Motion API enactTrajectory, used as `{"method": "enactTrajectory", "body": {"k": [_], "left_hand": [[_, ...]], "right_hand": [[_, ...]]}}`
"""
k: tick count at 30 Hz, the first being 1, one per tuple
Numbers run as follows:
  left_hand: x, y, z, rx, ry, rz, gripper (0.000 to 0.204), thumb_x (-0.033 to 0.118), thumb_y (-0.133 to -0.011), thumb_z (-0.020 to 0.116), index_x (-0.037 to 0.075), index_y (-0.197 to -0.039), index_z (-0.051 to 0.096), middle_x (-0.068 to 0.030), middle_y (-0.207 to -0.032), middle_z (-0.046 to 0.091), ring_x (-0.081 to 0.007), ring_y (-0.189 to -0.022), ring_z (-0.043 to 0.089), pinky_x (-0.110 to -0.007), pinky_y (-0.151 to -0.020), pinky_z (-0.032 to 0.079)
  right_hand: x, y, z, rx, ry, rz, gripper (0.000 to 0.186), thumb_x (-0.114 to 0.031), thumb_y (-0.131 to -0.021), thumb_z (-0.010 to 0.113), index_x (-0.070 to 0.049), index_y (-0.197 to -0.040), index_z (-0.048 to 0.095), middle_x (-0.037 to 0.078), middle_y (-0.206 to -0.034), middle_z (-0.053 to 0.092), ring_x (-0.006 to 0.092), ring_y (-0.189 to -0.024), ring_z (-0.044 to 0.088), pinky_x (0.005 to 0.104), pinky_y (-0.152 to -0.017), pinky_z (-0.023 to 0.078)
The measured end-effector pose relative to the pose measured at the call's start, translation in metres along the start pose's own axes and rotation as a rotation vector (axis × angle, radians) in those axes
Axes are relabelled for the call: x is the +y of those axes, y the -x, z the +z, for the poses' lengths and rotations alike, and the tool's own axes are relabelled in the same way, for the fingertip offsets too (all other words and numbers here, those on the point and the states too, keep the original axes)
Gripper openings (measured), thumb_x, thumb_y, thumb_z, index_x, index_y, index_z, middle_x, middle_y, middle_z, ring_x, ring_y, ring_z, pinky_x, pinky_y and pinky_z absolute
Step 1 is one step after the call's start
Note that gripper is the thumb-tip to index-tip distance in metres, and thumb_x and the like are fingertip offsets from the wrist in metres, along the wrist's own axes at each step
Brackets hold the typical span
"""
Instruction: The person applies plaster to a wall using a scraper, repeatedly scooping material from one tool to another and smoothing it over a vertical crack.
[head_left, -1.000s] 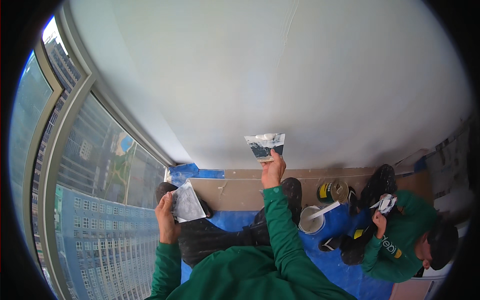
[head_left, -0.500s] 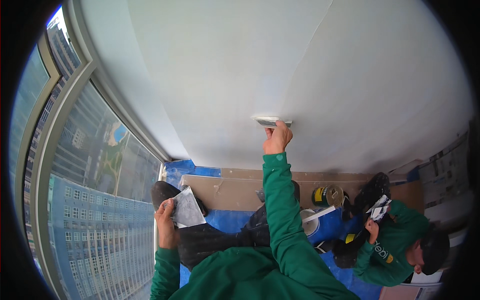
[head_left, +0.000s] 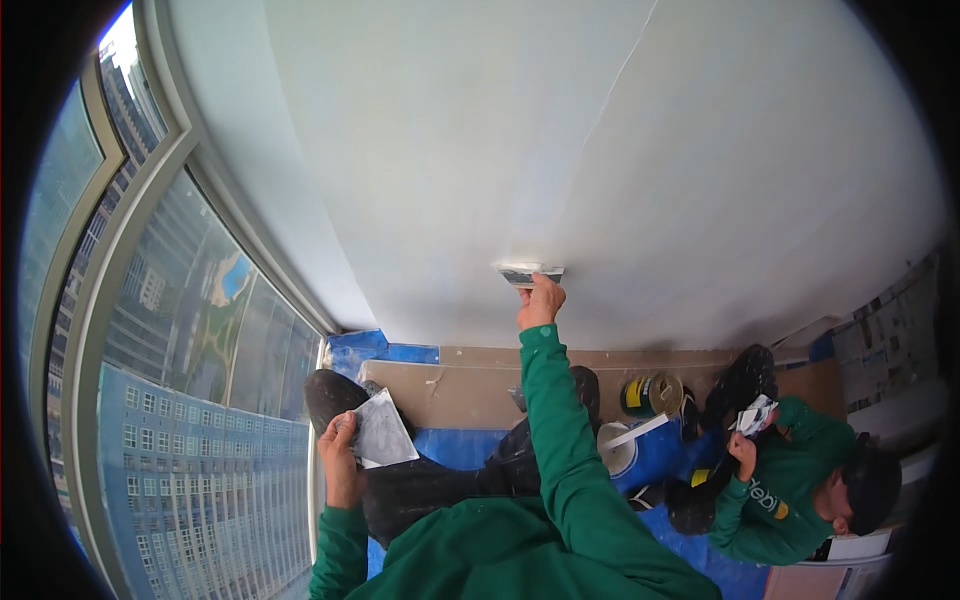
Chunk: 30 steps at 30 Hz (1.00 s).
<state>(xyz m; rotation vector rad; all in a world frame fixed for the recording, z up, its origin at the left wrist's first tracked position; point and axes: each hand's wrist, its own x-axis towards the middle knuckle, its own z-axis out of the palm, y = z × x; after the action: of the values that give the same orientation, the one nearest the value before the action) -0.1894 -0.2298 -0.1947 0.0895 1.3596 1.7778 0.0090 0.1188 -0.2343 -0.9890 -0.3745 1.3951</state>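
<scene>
My right hand (head_left: 542,298) grips a wide putty knife (head_left: 520,276) with white compound on it, its blade against the pale wall (head_left: 420,160) in front of me, just above the wall's lower part. Down by my knee at the left, my left hand (head_left: 342,460) is closed on a flat metal plate (head_left: 384,430) with grey-white smears, held out over my dark trousers. A thin line (head_left: 622,80) runs down the upper wall.
A co-worker (head_left: 800,485) crouches at right, holding smeared tools. Nearby are a white bucket (head_left: 613,460) with a stick and an open can (head_left: 637,396). Tall windows (head_left: 200,420) fill the left side. Brown board (head_left: 450,395) and blue sheeting (head_left: 450,440) cover the floor.
The putty knife has gone from being held out with its load of compound up onto the wall, then slid downward over the last half second. My left hand stays low with the plate.
</scene>
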Motion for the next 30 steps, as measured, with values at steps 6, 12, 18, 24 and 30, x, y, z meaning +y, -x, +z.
{"method": "enactTrajectory", "body": {"k": [6, 12, 18, 24, 30], "left_hand": [[-0.01, -0.008, -0.007, -0.062, 0.0, -0.067, 0.017, 0.02, -0.094, 0.065, 0.003, -0.098, 0.064, -0.0001, -0.086, 0.064, -0.0082, -0.077, 0.059, -0.023, -0.071, 0.047], [-0.006, -0.016, 0.016, -0.104, -0.001, -0.043, 0.016, 0.018, -0.094, 0.064, 0.002, -0.097, 0.064, 0.0, -0.085, 0.064, -0.0081, -0.076, 0.058, -0.024, -0.07, 0.047], [-0.007, -0.018, 0.041, -0.196, -0.017, -0.067, 0.015, 0.017, -0.094, 0.063, 0.002, -0.096, 0.064, -0.0009, -0.086, 0.065, -0.0087, -0.076, 0.059, -0.025, -0.07, 0.047], [-0.007, -0.02, 0.057, -0.214, -0.008, -0.08, 0.016, 0.016, -0.093, 0.065, 0.0, -0.096, 0.063, -0.0043, -0.087, 0.067, -0.0118, -0.077, 0.062, -0.026, -0.072, 0.05], [0.0, -0.022, 0.072, -0.259, -0.024, -0.083, 0.019, 0.017, -0.093, 0.064, -0.002, -0.096, 0.064, -0.0049, -0.085, 0.067, -0.0125, -0.073, 0.061, -0.026, -0.07, 0.049]], "right_hand": [[-0.093, 0.049, 0.092, 0.08, -0.019, -0.184, 0.025, -0.003, -0.083, 0.059, 0.003, -0.105, 0.05, 0.015, -0.104, 0.059, 0.0283, -0.091, 0.062, 0.0382, -0.074, 0.055], [-0.198, 0.098, 0.174, -0.186, 0.022, -0.308, 0.023, -0.002, -0.082, 0.051, 0.011, -0.1, 0.045, 0.02, -0.111, 0.051, 0.0294, -0.094, 0.059, 0.0381, -0.071, 0.058], [-0.286, 0.127, 0.239, -0.19, 0.104, -0.427, 0.019, 0.001, -0.082, 0.044, 0.01, -0.097, 0.048, 0.018, -0.105, 0.052, 0.0269, -0.085, 0.058, 0.0377, -0.066, 0.056], [-0.365, 0.146, 0.303, -0.249, 0.184, -0.496, 0.02, -0.004, -0.087, 0.044, 0.01, -0.101, 0.049, 0.021, -0.099, 0.055, 0.0316, -0.077, 0.059, 0.038, -0.066, 0.06], [-0.429, 0.162, 0.359, -0.25, 0.203, -0.608, 0.027, -0.005, -0.09, 0.043, 0.014, -0.109, 0.047, 0.031, -0.094, 0.062, 0.0435, -0.071, 0.064, 0.0382, -0.059, 0.061]]}}
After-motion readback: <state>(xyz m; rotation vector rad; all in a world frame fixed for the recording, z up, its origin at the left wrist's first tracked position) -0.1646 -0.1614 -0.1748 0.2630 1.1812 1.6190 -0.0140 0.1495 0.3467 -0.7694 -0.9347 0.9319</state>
